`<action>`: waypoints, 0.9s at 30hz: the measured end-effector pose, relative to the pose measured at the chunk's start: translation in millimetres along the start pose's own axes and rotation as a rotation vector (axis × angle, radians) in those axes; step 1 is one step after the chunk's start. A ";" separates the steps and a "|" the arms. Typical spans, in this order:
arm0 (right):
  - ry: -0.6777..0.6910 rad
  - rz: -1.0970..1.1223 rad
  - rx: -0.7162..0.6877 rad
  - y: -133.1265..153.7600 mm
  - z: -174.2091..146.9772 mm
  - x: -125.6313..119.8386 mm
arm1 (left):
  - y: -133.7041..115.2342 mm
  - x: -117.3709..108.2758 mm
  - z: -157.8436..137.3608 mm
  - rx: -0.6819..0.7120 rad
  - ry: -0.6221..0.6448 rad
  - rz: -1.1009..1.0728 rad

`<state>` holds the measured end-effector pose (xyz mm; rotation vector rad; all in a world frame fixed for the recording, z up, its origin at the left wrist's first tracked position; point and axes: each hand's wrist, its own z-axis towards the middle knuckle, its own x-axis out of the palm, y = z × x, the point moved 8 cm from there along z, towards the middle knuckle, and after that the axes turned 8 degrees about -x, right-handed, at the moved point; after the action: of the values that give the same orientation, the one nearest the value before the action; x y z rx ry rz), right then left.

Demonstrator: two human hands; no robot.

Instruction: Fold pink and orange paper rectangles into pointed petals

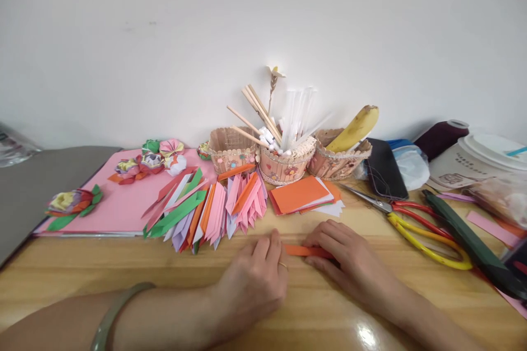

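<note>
A narrow folded strip of orange paper (307, 251) lies flat on the wooden table between my hands. My left hand (263, 269), with a ring and a bangle on that arm, closes over the strip's left end, hiding it. Fingers of my right hand (340, 247) are curled over the right end and press it against the tabletop. Just beyond my left hand spreads a pile of folded paper pieces (206, 208) in pink, green, orange, purple and white. A stack of orange and white paper sheets (302, 196) lies beyond the strip.
Three decorated baskets (286, 169) stand along the wall, one with sticks and straws, another with a banana (356, 129). Scissors (420, 225), a dark green cutter-like tool (465, 236) and a black phone (386, 169) lie at right. Paper flowers (152, 162) rest on pink paper (111, 211).
</note>
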<state>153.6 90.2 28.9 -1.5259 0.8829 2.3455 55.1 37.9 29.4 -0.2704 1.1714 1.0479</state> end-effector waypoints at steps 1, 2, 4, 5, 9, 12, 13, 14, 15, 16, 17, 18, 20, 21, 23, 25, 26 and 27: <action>-0.003 -0.009 -0.015 2.3 0.3 0.5 | 0.3 -0.1 1.6 0.002 -0.005 -0.023; -0.007 -0.014 -0.029 4.2 0.3 0.4 | -0.2 -1.4 3.1 0.016 -0.021 -0.052; -0.019 -0.008 -0.055 7.0 -0.7 -1.0 | -2.3 -6.7 5.6 0.069 -0.075 -0.107; -0.029 0.004 -0.065 7.9 -1.3 -2.5 | -2.7 -10.8 6.5 0.097 -0.110 -0.126; -0.096 0.056 -0.052 3.9 -4.0 -11.6 | 13.6 -34.5 12.4 0.033 -0.231 -0.023; -0.136 0.044 0.001 -3.4 -5.5 -16.0 | 39.3 -49.1 18.2 -0.161 -0.203 0.239; -0.138 0.037 0.008 -4.6 -5.6 -16.2 | 48.1 -50.2 19.2 -0.230 -0.158 0.314; -0.137 0.033 0.009 -5.1 -5.5 -15.9 | 54.5 -48.4 19.6 -0.274 -0.103 0.359; -0.132 0.031 0.007 -5.2 -5.4 -15.2 | 58.1 -45.0 19.6 -0.296 -0.061 0.380; -0.127 0.031 0.004 -5.0 -5.2 -14.5 | 58.4 -38.8 19.8 -0.287 -0.022 0.369; -0.124 0.031 0.001 -4.7 -5.0 -13.9 | 55.1 -30.9 20.1 -0.242 0.005 0.334; -0.122 0.030 0.000 -4.6 -4.9 -13.5 | 47.7 -19.6 20.4 -0.150 0.048 0.268; -0.121 0.026 0.004 -4.5 -4.9 -13.0 | 30.9 -1.0 19.4 0.054 0.070 0.137; -0.121 0.025 0.006 -4.5 -4.8 -12.9 | 30.1 8.7 19.3 0.076 0.095 0.128; -0.119 0.021 0.008 -4.4 -4.7 -12.6 | 36.9 26.3 20.0 0.039 0.169 0.142; -0.119 0.017 0.007 -4.3 -4.4 -12.5 | 51.5 37.7 20.3 -0.076 0.252 0.191; -0.121 0.015 0.006 -4.2 -4.2 -12.5 | 57.4 39.7 20.0 -0.120 0.277 0.211; -0.123 0.012 0.004 -4.1 -4.0 -12.6 | 61.8 39.5 19.8 -0.155 0.289 0.226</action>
<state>164.2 92.9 37.3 -1.3616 0.8692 2.4148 19.2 104.7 24.2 -0.4295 1.4056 1.3323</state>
